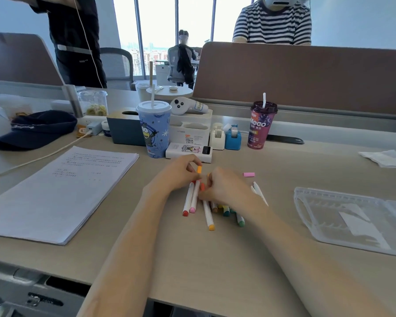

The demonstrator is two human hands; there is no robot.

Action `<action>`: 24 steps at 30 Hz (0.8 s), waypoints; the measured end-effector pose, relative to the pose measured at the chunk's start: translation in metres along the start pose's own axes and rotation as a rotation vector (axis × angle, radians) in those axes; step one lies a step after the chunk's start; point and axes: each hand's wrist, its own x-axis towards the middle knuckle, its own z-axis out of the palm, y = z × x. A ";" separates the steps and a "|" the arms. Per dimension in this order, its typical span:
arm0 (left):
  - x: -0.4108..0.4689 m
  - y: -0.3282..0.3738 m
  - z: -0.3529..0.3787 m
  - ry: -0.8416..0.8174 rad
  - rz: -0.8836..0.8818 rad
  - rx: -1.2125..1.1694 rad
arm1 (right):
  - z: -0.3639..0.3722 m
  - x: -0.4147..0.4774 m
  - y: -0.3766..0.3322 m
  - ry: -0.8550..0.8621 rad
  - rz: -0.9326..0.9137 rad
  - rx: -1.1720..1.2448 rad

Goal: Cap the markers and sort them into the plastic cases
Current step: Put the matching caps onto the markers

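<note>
Left of the plastic case, over the marker pile on the desk, the left hand pinches an orange cap while the right hand curls round an orange marker. Misaligned, the cap could slip and roll away.

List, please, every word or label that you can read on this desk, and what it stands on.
"Meco": on the purple cup.
Too small or blurred:
print on the paper stack
stitching on the dark cap
labels on the white boxes
tag on the white controller
</note>
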 end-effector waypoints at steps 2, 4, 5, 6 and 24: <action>0.000 0.001 0.000 -0.020 -0.001 -0.006 | -0.001 0.001 -0.003 0.019 0.015 -0.061; -0.001 0.002 0.000 -0.026 -0.002 -0.023 | 0.000 0.004 -0.002 0.027 0.043 -0.070; -0.001 0.003 0.000 -0.027 -0.001 -0.034 | 0.001 0.005 0.001 0.020 0.055 -0.040; -0.001 0.005 0.001 -0.026 0.002 -0.046 | 0.002 0.008 0.006 0.011 0.071 0.026; -0.002 0.011 0.012 -0.189 0.036 0.061 | -0.016 -0.014 0.077 0.032 -0.061 0.592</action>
